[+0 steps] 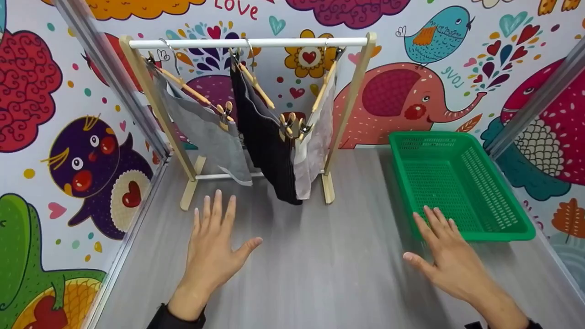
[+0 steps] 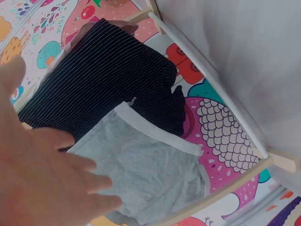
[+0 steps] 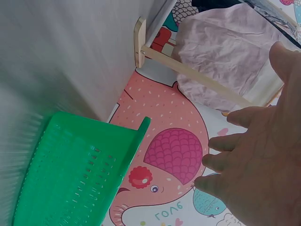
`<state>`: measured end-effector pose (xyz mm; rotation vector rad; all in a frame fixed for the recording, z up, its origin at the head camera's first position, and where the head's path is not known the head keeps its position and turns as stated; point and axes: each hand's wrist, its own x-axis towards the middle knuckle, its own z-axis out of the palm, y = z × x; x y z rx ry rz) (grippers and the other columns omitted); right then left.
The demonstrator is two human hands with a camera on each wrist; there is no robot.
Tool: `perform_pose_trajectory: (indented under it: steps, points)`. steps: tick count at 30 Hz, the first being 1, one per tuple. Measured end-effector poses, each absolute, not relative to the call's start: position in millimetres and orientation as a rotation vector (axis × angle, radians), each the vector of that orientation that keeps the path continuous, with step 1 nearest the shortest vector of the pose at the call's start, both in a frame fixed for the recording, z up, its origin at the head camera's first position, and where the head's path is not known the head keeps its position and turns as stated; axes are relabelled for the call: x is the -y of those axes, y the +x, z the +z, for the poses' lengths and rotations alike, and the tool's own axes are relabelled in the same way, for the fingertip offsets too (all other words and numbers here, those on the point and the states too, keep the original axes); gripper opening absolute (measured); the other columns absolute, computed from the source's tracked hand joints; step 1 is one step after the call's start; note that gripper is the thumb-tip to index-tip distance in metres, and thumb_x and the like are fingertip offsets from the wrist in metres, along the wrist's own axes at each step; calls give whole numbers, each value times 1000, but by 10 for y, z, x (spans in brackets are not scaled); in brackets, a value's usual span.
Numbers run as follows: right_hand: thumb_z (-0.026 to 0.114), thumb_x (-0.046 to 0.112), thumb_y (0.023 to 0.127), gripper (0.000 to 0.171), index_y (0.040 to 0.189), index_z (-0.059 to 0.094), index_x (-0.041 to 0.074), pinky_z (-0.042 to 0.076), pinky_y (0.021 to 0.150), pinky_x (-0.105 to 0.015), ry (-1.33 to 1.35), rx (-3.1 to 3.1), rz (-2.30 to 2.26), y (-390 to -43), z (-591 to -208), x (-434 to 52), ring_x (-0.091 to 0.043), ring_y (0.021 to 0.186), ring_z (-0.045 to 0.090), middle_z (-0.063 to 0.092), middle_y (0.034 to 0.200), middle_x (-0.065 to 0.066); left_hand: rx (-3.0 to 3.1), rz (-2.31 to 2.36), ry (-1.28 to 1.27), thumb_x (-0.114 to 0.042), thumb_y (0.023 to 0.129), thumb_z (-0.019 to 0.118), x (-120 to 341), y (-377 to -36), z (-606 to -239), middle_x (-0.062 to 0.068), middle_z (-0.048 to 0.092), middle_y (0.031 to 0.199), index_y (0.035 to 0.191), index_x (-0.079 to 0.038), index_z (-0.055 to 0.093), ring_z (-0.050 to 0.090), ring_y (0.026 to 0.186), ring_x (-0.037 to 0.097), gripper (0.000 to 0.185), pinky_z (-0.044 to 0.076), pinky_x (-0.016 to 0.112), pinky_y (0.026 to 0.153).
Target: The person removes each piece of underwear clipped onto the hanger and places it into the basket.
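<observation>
A small wooden clothes rack [image 1: 352, 98] with a white rail stands at the back of the grey table [image 1: 320, 269]. Three garments hang from it on clip hangers: a grey one [image 1: 205, 132], a black pinstriped one [image 1: 265, 137] and a pale pinkish one [image 1: 315, 141]. My left hand [image 1: 215, 246] lies flat over the table in front of the grey garment, fingers straight and spread, holding nothing. My right hand [image 1: 445, 258] is also flat and open, its fingertips at the near rim of the green basket [image 1: 502, 235]. In the left wrist view the grey garment [image 2: 150, 174] and black garment [image 2: 103, 80] hang beyond my fingers.
The green plastic basket has nothing in it and sits at the right side of the table. Walls with colourful cartoon animals [image 1: 82, 164] close in the table at the back and on both sides. Metal corner posts [image 1: 109, 73] rise at the left and right.
</observation>
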<state>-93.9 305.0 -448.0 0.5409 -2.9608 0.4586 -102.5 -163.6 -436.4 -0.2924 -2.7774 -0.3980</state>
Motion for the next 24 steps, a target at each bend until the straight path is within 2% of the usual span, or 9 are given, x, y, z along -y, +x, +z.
perform_pose_trajectory:
  steps: [10,24]
  points:
    - [57,54,89,83,151,19,14,2,110,-60,547,2978,484,-936,-4434,-2959,-34,143,5,14,155,-19,2487,-594,-202,-58,86,58,1520,-1248,-4122,16,13,156,150,-8,21,9,143,30,89,10,52,113]
    - [59,53,87,84,151,21,14,7,109,-61,566,2946,460,-925,-4407,-2895,-33,143,8,16,155,-17,2193,-744,-34,-51,87,58,1354,-1784,-3695,14,24,153,146,-5,32,22,141,27,79,15,45,114]
